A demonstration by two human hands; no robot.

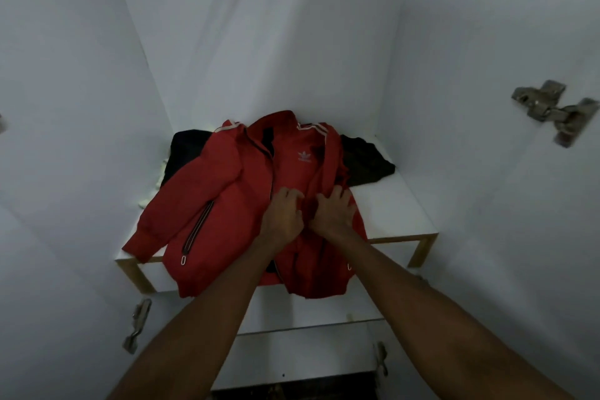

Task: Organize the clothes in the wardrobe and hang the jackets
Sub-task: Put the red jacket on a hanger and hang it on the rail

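Hands, left hand [281, 212] and right hand [331, 212], pinch the red jacket [227, 191] front, fingers curled into cloth; next, lift it toward 12 o'clock for hanging.

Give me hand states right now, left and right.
Left hand: fingers curled, gripping the front of the red jacket.
Right hand: fingers curled, gripping the same jacket just beside the left hand.

Logo: a white Adidas leaf sign on the chest of the red jacket [227, 191], just above the right hand [331, 211].
Words under the logo: too small to read.
Numbers: none readable.
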